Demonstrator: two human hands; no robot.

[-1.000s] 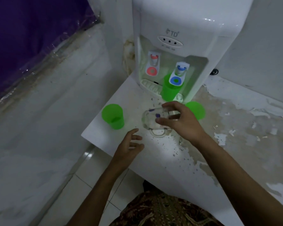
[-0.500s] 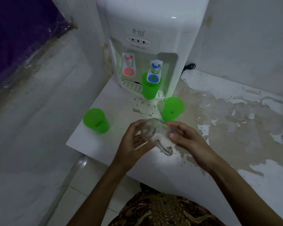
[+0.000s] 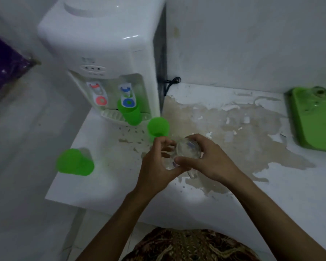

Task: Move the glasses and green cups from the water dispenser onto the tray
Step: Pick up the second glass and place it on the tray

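A clear glass mug (image 3: 187, 151) is held above the counter between both hands: my right hand (image 3: 209, 161) grips its right side and my left hand (image 3: 158, 162) cups its left side. One green cup (image 3: 129, 114) stands on the drip tray of the white water dispenser (image 3: 105, 53), under the blue tap. A second green cup (image 3: 158, 128) stands on the counter just in front of the dispenser, behind my hands. A third green cup (image 3: 74, 162) stands near the counter's left edge. The green tray (image 3: 314, 117) lies at the far right, with a glass (image 3: 319, 91) on its back corner.
The white counter (image 3: 271, 185) has worn, stained patches in the middle. Its left edge drops off beside the third cup. A black cord (image 3: 170, 82) hangs behind the dispenser. A wall runs along the back.
The view has swung right, bringing the green tray into sight. My left hand came up to the mug and now holds it together with my right hand, closer to me.
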